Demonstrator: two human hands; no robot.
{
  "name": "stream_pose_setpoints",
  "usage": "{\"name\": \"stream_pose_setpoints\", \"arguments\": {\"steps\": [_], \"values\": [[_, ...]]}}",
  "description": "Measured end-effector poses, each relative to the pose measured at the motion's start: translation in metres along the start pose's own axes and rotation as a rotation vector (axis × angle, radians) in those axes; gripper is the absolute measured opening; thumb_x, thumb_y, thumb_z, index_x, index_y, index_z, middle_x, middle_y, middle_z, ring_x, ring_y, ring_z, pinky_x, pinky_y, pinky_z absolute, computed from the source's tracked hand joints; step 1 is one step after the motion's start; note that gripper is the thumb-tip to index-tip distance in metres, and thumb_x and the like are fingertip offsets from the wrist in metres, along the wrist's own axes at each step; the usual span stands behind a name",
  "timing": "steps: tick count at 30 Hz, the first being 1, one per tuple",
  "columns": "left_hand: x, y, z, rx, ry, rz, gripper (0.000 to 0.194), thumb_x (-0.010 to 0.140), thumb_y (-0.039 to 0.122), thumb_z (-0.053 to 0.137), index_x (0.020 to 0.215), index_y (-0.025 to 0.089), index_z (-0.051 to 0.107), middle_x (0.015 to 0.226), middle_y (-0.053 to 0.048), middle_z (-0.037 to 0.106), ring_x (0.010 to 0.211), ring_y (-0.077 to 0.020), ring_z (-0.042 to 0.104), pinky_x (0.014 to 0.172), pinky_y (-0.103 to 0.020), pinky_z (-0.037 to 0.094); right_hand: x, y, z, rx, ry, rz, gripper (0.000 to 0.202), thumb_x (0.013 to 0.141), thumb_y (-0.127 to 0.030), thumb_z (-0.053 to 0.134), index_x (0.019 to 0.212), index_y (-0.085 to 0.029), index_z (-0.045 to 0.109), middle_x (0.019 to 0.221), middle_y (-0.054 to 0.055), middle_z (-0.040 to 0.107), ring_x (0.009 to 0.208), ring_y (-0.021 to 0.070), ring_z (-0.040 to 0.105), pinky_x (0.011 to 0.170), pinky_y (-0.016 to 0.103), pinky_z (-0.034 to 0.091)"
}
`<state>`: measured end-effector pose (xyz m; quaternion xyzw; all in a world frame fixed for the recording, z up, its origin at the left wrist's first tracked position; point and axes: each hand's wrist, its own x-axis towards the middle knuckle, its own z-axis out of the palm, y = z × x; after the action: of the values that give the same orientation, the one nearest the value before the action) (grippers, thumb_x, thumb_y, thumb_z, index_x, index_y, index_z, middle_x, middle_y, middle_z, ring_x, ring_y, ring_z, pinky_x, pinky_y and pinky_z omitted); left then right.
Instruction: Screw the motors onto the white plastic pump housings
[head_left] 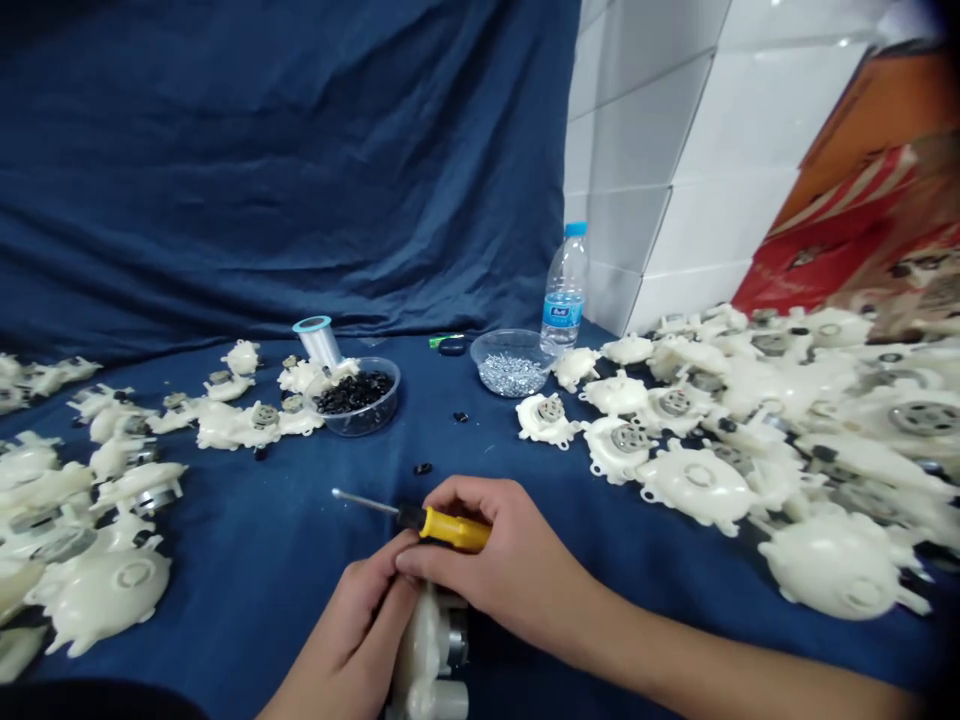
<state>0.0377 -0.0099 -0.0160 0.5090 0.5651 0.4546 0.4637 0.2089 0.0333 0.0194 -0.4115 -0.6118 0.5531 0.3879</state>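
My right hand [491, 545] is closed around a screwdriver [454, 531] with a yellow and black handle. Its metal shaft points left, away from the work. Thumb and fingertips of that hand meet my left hand [367, 610] at the top of a cream plastic housing [421, 655]. The left hand grips this housing, which stands on end near the lower edge of the view. A silver motor and a short cream tube stick out on its right side. Whatever lies between the touching fingertips is hidden.
Many similar housings lie in piles at left [112, 590] and right [697, 480]. Behind my hands stand a bowl of black parts [360, 425], a bowl of screws [514, 390], a wire spool [321, 345] and a water bottle [562, 300]. A small black piece [423, 468] lies on the blue cloth.
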Motion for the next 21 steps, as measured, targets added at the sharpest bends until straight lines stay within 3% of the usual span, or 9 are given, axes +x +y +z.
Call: {"name": "stream_pose_setpoints", "arguments": {"steps": [6, 10, 14, 16, 18, 21], "values": [[-0.001, 0.014, 0.0, -0.086, -0.173, -0.072, 0.036, 0.078, 0.046, 0.077, 0.108, 0.027, 0.075, 0.113, -0.006, 0.077, 0.112, -0.0304, 0.068, 0.097, -0.035, 0.056, -0.003, 0.01, -0.008, 0.173, -0.031, 0.064, 0.025, 0.073, -0.035, 0.083, 0.08, -0.015, 0.07, 0.069, -0.003, 0.061, 0.064, 0.0108, 0.052, 0.063, 0.024, 0.042], [0.0, 0.017, 0.0, 0.011, -0.322, 0.042, 0.064, 0.055, 0.029, 0.092, 0.115, 0.029, 0.07, 0.109, -0.006, 0.076, 0.104, -0.0328, 0.07, 0.09, -0.036, 0.059, -0.004, 0.011, -0.013, 0.232, -0.064, 0.038, 0.027, 0.08, -0.04, 0.08, 0.09, -0.016, 0.073, 0.077, -0.002, 0.066, 0.071, 0.0113, 0.057, 0.069, 0.024, 0.044], [0.0, 0.018, 0.0, -0.017, -0.336, 0.051, 0.077, 0.056, 0.019, 0.089, 0.127, 0.028, 0.062, 0.107, -0.008, 0.077, 0.104, -0.0329, 0.071, 0.094, -0.039, 0.057, -0.003, 0.013, -0.012, 0.328, -0.098, 0.11, 0.028, 0.076, -0.033, 0.084, 0.095, -0.017, 0.072, 0.073, -0.004, 0.066, 0.058, 0.0062, 0.05, 0.057, 0.019, 0.041], [0.001, 0.019, -0.001, -0.125, -0.316, 0.061, 0.079, 0.056, 0.018, 0.089, 0.129, 0.028, 0.061, 0.106, -0.008, 0.077, 0.105, -0.0323, 0.071, 0.098, -0.039, 0.055, -0.003, 0.014, -0.011, 0.36, -0.097, 0.153, 0.025, 0.073, -0.028, 0.086, 0.091, -0.017, 0.073, 0.073, -0.004, 0.068, 0.057, 0.0059, 0.053, 0.059, 0.018, 0.044], [0.005, 0.018, 0.0, -0.261, -0.27, 0.029, 0.072, 0.059, 0.019, 0.088, 0.126, 0.027, 0.064, 0.103, -0.008, 0.078, 0.103, -0.0314, 0.072, 0.095, -0.037, 0.056, -0.004, 0.014, -0.011, 0.366, -0.076, 0.175, 0.024, 0.072, -0.023, 0.086, 0.092, -0.018, 0.074, 0.078, -0.001, 0.071, 0.066, 0.0083, 0.06, 0.059, 0.017, 0.044], [0.018, 0.01, 0.005, -0.404, -0.213, -0.054, 0.033, 0.075, 0.029, 0.077, 0.107, 0.023, 0.073, 0.089, -0.007, 0.078, 0.084, -0.0288, 0.077, 0.079, -0.035, 0.061, -0.004, 0.014, -0.011, 0.347, -0.055, 0.189, 0.021, 0.075, -0.023, 0.083, 0.094, -0.02, 0.076, 0.085, 0.001, 0.074, 0.074, 0.0104, 0.064, 0.056, 0.015, 0.043]]}}
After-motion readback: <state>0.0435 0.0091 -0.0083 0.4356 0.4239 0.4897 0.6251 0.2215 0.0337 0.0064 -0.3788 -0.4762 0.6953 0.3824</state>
